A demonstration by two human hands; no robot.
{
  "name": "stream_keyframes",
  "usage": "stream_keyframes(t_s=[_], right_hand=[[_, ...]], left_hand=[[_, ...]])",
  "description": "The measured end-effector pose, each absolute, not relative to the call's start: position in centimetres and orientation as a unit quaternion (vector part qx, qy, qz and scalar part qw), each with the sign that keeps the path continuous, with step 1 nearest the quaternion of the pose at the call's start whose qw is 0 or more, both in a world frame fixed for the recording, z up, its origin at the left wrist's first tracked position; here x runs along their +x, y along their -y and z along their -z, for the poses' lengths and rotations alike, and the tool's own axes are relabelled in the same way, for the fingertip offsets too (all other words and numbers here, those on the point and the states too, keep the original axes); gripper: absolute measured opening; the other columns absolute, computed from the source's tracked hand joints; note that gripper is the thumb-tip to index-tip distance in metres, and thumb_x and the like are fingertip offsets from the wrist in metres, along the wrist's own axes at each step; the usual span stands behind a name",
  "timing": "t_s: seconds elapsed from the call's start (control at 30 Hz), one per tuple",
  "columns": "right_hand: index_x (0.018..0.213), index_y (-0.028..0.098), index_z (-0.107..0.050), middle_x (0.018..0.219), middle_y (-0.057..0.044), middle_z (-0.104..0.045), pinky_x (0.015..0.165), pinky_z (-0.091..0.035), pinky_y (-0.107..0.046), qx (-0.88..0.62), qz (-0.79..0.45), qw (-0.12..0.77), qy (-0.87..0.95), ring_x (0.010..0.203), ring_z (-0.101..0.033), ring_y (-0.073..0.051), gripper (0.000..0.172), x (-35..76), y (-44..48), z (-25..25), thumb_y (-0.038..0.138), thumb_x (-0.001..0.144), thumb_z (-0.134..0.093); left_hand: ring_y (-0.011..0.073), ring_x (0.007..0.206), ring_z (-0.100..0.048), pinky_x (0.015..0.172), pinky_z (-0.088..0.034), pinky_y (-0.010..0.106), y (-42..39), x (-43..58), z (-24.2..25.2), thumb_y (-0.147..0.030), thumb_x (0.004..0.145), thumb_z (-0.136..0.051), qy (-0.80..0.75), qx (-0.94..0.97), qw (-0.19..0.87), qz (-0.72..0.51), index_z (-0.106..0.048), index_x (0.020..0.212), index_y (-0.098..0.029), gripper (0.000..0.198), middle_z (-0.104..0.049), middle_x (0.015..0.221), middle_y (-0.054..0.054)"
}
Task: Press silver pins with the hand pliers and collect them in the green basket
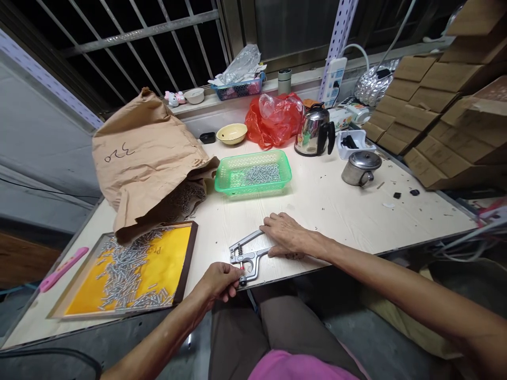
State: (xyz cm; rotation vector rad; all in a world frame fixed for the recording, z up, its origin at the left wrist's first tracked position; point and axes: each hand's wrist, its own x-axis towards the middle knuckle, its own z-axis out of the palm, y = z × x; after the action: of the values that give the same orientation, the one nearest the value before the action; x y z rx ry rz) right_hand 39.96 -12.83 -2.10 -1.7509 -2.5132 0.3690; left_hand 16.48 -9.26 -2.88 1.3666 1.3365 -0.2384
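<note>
Silver metal hand-press pliers [250, 257] near a pale wood-grain table's [332, 211] front edge

The right hand [285, 235], partly curled, holds the spread handles. The left hand [218, 278] has its thumb and forefinger drawn together at the pliers' dark lower tip; whether they pinch a small part, I cannot tell. Tabletop room runs from the pliers back to the green perforated plastic basket [253, 189], and rightward to the lidded silver metal cup [358, 171]. Leftward, a narrower strip separates pliers and the dark-rimmed, yellow-lined shallow tray [188, 258].

The basket holds small silver metal pieces [263, 174], mostly toward its right; more lie heaped across the tray. A creased brown paper bag [146, 153] overhangs the tray's far edge, pieces showing in its mouth.
</note>
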Motion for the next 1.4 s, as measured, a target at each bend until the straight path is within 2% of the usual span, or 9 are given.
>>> stream_keyframes(t_s=[0.2, 0.3, 0.37, 0.47, 0.57, 0.8, 0.97, 1.23, 1.4], right_hand=[[0.096, 0.013, -0.058, 0.101, -0.011, -0.055, 0.081, -0.035, -0.035, -0.590, -0.117, 0.038, 0.798, 0.097, -0.046, -0.023, 0.035, 39.3, 13.8, 1.8, 0.039, 0.075, -0.068], [0.096, 0.013, -0.059, 0.100, -0.010, -0.056, 0.080, -0.036, -0.034, -0.599, -0.113, 0.042, 0.792, 0.096, -0.047, -0.023, 0.036, 39.0, 13.8, 2.0, 0.038, 0.073, -0.070], [0.100, 0.012, -0.058, 0.102, -0.011, -0.056, 0.079, -0.038, -0.034, -0.601, -0.115, 0.044, 0.790, 0.096, -0.047, -0.024, 0.041, 38.9, 14.0, 2.1, 0.038, 0.071, -0.071], [0.111, 0.009, -0.054, 0.106, -0.012, -0.055, 0.079, -0.040, -0.034, -0.596, -0.126, 0.046, 0.791, 0.098, -0.046, -0.024, 0.053, 39.0, 14.3, 1.9, 0.037, 0.069, -0.073], [0.115, 0.008, -0.053, 0.106, -0.012, -0.055, 0.080, -0.040, -0.034, -0.594, -0.128, 0.041, 0.793, 0.098, -0.046, -0.025, 0.056, 39.1, 14.3, 1.9, 0.035, 0.070, -0.072], [0.094, 0.013, -0.061, 0.094, -0.008, -0.058, 0.074, -0.038, -0.030, -0.600, -0.099, 0.050, 0.792, 0.092, -0.049, -0.021, 0.024, 39.0, 13.5, 3.8, 0.029, 0.077, -0.066], [0.090, 0.015, -0.060, 0.089, -0.006, -0.060, 0.073, -0.037, -0.029, -0.598, -0.114, 0.058, 0.792, 0.085, -0.052, -0.018, 0.012, 39.2, 13.3, 3.8, 0.025, 0.086, -0.055], [0.090, 0.015, -0.061, 0.089, -0.006, -0.060, 0.075, -0.038, -0.028, -0.599, -0.120, 0.068, 0.789, 0.085, -0.053, -0.017, 0.015, 39.5, 13.0, 3.5, 0.028, 0.084, -0.057], [0.110, 0.016, -0.058, 0.097, -0.008, -0.058, 0.077, -0.040, -0.030, -0.568, -0.141, 0.113, 0.803, 0.092, -0.051, -0.020, 0.045, 40.8, 13.9, 2.2, 0.049, 0.080, -0.059]], left_hand=[[0.0179, 0.071, -0.057, 0.065, -0.044, 0.030, 10.7, 16.9, 1.9, -0.045, 0.083, -0.046, -0.498, 0.822, 0.271, -0.060, -0.059, 0.080, -0.017, 0.031, -0.061, 0.076, 0.005], [0.0230, 0.095, -0.053, 0.082, -0.044, 0.037, 10.8, 18.7, 2.2, -0.035, 0.084, -0.050, -0.379, 0.902, 0.186, -0.087, -0.057, 0.101, -0.017, 0.026, -0.058, 0.101, 0.009], [0.0251, 0.106, -0.048, 0.088, -0.043, 0.041, 10.4, 20.2, 2.8, -0.031, 0.082, -0.054, -0.320, 0.932, 0.152, -0.079, -0.049, 0.116, -0.018, 0.036, -0.054, 0.115, 0.010], [0.0253, 0.110, -0.046, 0.089, -0.043, 0.043, 9.3, 21.8, 3.6, -0.028, 0.081, -0.054, -0.275, 0.951, 0.134, -0.049, -0.038, 0.127, -0.018, 0.050, -0.050, 0.121, 0.011], [0.0253, 0.104, -0.048, 0.087, -0.043, 0.043, 8.3, 22.5, 3.6, -0.029, 0.080, -0.056, -0.259, 0.957, 0.129, -0.016, -0.040, 0.125, -0.016, 0.049, -0.053, 0.114, 0.011], [0.0224, 0.089, -0.050, 0.077, -0.045, 0.036, 8.0, 23.1, 3.1, -0.025, 0.081, -0.054, -0.278, 0.951, 0.133, -0.004, -0.057, 0.095, -0.016, 0.017, -0.055, 0.092, 0.007], [0.0198, 0.085, -0.051, 0.075, -0.044, 0.032, 8.0, 23.3, 3.7, -0.023, 0.086, -0.048, -0.293, 0.946, 0.139, -0.023, -0.058, 0.086, -0.017, 0.012, -0.055, 0.085, 0.006], [0.0209, 0.088, -0.052, 0.077, -0.045, 0.034, 7.1, 23.2, 3.5, -0.023, 0.086, -0.048, -0.280, 0.947, 0.154, -0.030, -0.060, 0.093, -0.018, 0.015, -0.058, 0.088, 0.006], [0.0238, 0.111, -0.047, 0.091, -0.043, 0.042, 9.0, 21.7, 4.4, -0.021, 0.086, -0.049, -0.271, 0.948, 0.137, -0.093, -0.051, 0.116, -0.020, 0.030, -0.052, 0.120, 0.009]])
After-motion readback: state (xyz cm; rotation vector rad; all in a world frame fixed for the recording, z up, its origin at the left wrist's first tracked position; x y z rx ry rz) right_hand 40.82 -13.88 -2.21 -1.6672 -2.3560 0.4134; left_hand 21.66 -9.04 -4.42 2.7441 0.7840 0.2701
